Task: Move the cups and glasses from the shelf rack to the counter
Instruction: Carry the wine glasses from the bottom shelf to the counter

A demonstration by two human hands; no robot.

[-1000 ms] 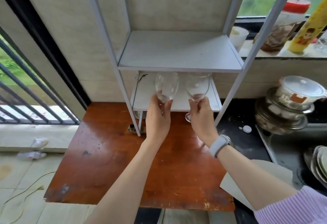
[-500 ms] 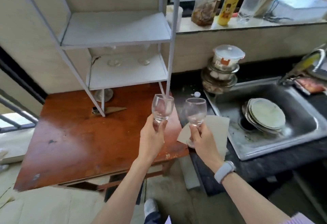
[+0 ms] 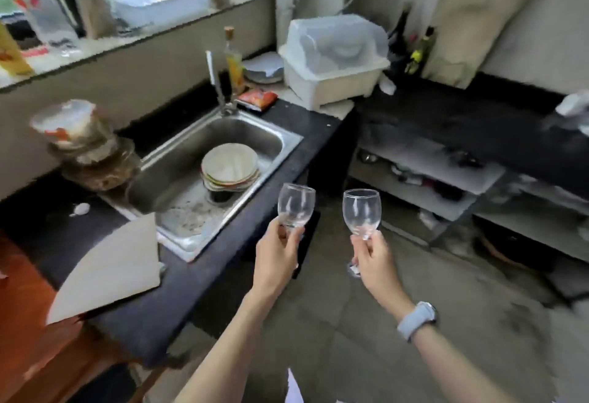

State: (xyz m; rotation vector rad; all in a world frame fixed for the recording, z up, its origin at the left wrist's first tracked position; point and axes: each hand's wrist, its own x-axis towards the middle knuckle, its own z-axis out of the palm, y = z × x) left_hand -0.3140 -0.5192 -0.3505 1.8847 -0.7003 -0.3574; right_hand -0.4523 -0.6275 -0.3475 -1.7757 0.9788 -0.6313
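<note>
My left hand (image 3: 278,253) grips a clear wine glass (image 3: 295,205) by its stem, upright, just off the front edge of the black counter (image 3: 306,135). A second clear wine glass (image 3: 362,212) stands upright in my right hand (image 3: 373,259), held by the stem over the grey floor. Both glasses are empty. A pale watch sits on my right wrist. The shelf rack is out of view. A second stretch of black counter (image 3: 462,115) runs along the far right wall.
A steel sink (image 3: 178,173) holds stacked plates (image 3: 230,166). Left of it stand stacked glass containers (image 3: 86,147). A pale cutting board (image 3: 111,268) overhangs the counter near the wooden table (image 3: 22,304). A white dish box (image 3: 334,61) sits in the corner. Low shelves (image 3: 446,176) lie under the right counter.
The view has swung right, away from the shelf rack and table, toward the sink and corner counter. Both hands carried the glasses along and now hold them past the counter's edge.
</note>
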